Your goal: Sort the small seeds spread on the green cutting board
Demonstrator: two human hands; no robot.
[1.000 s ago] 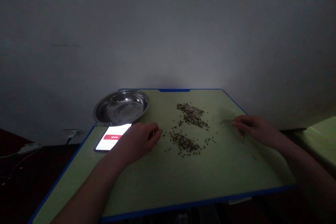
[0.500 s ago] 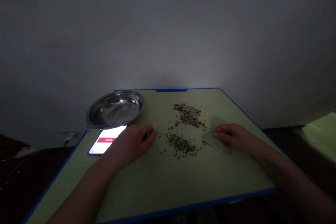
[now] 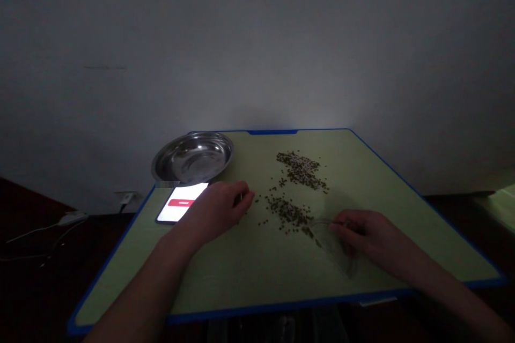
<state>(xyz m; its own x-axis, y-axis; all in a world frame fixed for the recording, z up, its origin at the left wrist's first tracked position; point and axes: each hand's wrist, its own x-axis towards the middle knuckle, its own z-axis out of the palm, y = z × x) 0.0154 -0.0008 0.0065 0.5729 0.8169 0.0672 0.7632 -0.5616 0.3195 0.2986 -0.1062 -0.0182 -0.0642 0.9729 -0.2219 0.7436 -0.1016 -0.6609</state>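
Small dark seeds [image 3: 295,190] lie scattered in two loose heaps on a pale green table [image 3: 249,273] with a blue rim. My left hand [image 3: 219,209] rests on the table just left of the nearer heap, fingers curled together around something small I cannot make out. My right hand [image 3: 364,233] lies to the right of that heap and pinches a clear, thin flat piece [image 3: 332,241], whose edge touches the nearest seeds. A steel bowl [image 3: 193,156] stands at the table's back left.
A phone [image 3: 181,204] with a lit white screen and a red bar lies in front of the bowl, partly under my left hand. A grey wall stands behind the table. Cables and a socket lie on the dark floor at the left.
My right hand has slid the clear piece from the right side of the table leftward and nearer, up to the near heap of seeds. My left hand has stayed by the phone.
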